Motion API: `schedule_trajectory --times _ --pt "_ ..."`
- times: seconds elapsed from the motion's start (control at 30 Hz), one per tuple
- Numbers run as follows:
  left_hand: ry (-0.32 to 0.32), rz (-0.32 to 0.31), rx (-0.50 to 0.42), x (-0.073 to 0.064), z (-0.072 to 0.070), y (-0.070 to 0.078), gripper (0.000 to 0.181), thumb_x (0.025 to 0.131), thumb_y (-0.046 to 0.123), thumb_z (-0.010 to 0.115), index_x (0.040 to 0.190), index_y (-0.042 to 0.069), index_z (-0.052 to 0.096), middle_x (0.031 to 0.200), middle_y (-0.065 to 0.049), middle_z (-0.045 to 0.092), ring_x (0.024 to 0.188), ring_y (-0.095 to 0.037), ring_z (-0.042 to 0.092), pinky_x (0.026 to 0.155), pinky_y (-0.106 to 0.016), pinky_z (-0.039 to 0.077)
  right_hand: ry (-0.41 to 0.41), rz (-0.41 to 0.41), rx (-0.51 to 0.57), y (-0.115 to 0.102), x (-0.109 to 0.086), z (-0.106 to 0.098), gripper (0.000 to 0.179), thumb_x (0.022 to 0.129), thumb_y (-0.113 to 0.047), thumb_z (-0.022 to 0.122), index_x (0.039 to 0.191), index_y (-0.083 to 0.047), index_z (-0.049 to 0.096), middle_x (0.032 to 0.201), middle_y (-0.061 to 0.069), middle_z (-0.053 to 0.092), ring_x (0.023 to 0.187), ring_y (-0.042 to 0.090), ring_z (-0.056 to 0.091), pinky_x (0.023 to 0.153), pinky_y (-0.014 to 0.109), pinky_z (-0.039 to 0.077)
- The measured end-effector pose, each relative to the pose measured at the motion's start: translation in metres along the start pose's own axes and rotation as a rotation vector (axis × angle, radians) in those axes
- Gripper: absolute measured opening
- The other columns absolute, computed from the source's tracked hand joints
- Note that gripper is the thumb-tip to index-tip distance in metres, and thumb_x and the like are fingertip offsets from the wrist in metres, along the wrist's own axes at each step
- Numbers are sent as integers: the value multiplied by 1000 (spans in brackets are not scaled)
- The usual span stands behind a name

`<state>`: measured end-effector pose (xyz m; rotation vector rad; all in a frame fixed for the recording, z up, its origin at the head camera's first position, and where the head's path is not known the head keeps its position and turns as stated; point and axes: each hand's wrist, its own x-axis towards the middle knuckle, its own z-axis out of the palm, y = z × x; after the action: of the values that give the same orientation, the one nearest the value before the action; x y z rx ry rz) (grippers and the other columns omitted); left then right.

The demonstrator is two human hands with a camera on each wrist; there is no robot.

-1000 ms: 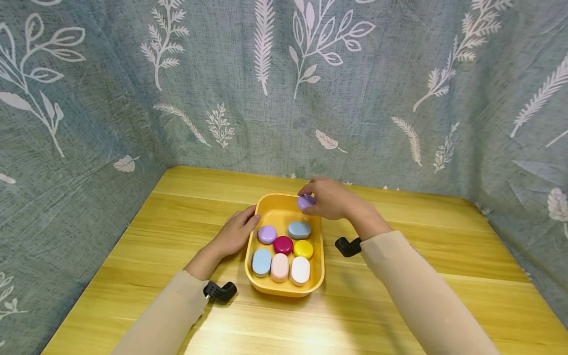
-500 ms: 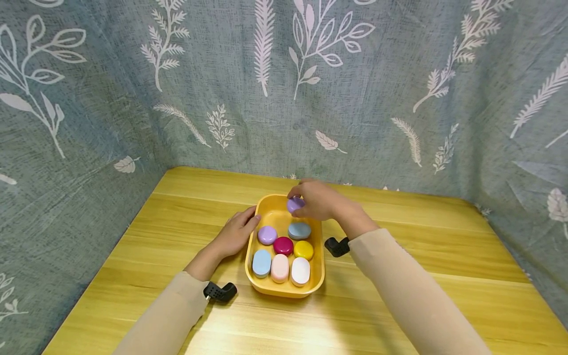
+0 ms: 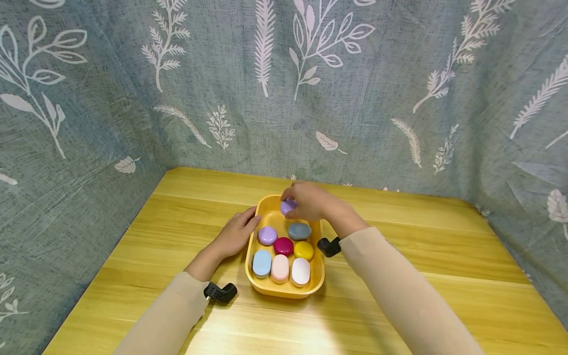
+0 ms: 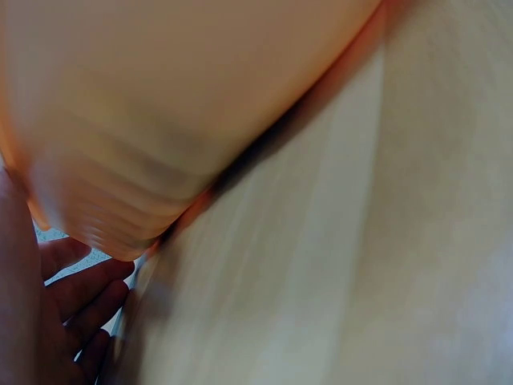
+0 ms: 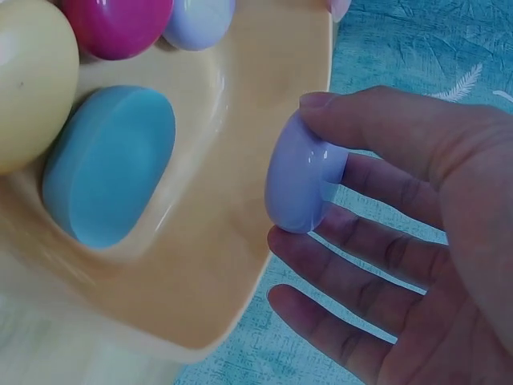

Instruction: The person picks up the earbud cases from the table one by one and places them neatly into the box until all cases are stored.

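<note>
Between thumb and fingertips, my right hand (image 3: 310, 201) pinches a rounded purple soap (image 5: 300, 180), over the far end of a yellow plastic basin (image 3: 285, 292). My left hand (image 3: 235, 234) holds the basin's left wall, thumb at the rim and fingers along the outside. Inside the basin, a second purple soap (image 3: 267, 235) and a grey-blue oval one (image 3: 299, 231) lie nearest the far end. Below them are a magenta soap (image 3: 283, 246) and a yellow one (image 3: 303, 251). Along the near end sit light blue (image 3: 262, 264), pink (image 3: 280, 268) and white (image 3: 301, 272) soaps.
The basin stands on a wood-grain table (image 3: 399, 266). A grey-blue curtain (image 3: 275, 113) with white leaf prints hangs behind the table and along its sides. Black wrist devices sit below the left sleeve (image 3: 170, 313) and the right sleeve (image 3: 399, 286).
The right hand has moved left with the purple soap, from the basin's far right corner to over its far end. The left hand and basin have stayed put.
</note>
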<state>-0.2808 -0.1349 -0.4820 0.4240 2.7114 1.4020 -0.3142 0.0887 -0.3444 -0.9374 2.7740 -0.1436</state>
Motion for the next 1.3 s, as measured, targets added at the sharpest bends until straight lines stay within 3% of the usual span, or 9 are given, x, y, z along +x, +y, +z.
schedule_trajectory --times 0.37,0.73,0.9,1.13,1.3 --pt "4 1 -9 0 0 -1 56 101 58 31 150 31 36 147 -1 46 136 -25 39 113 -51 29 -59 27 -7 -4 11 10 43 89 -32 69 129 -16 62 119 1 59 106 18 57 96 35 48" --pt "3 -10 -16 0 0 -1 59 99 63 30 150 33 36 145 1 47 134 -24 40 112 -50 31 -105 44 -9 -7 23 19 44 88 -31 70 129 -17 63 121 0 61 112 19 57 99 36 46" --pt "-8 16 -6 -1 0 0 64 97 66 28 151 31 34 147 0 46 137 -24 39 114 -50 30 -128 49 -7 -9 28 25 41 89 -31 69 128 -18 64 123 -1 60 113 19 56 100 37 46" --pt "-5 67 -17 0 -1 0 60 99 62 30 149 30 37 145 0 48 137 -23 41 113 -48 32 -130 30 -9 -13 33 29 29 88 -24 70 116 -17 69 109 -3 65 100 18 58 94 35 48" --pt "-5 35 -9 0 0 0 60 99 62 30 150 30 35 146 1 46 138 -23 38 114 -50 30 -151 28 -27 -15 37 31 26 90 -20 68 116 -17 69 109 -2 67 100 18 59 93 36 49"
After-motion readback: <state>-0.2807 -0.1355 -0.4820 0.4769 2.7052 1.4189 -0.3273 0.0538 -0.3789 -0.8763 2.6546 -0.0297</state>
